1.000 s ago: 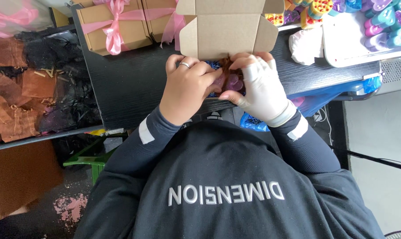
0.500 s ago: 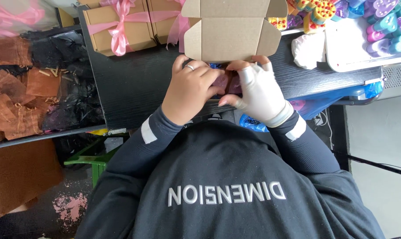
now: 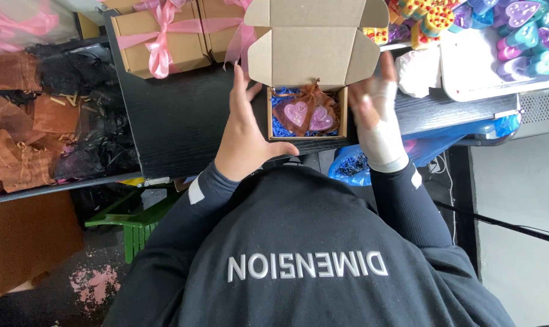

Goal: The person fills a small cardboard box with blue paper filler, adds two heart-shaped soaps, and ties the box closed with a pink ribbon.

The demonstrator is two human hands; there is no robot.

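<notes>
An open brown cardboard box (image 3: pixel 309 91) stands on the black table (image 3: pixel 183 127), its lid flaps raised – inside, a brown sheer pouch (image 3: pixel 307 114) holding two heart shapes, pink and purple, lies on blue paper shreds. Up-left of it sit two shut cardboard boxes (image 3: pixel 165 36) tied with pink ribbon bows. Further left – a heap of brown and black sheer pouches (image 3: pixel 20 139). A white tray (image 3: pixel 468 72) stands at the right, well apart from the open box
</notes>
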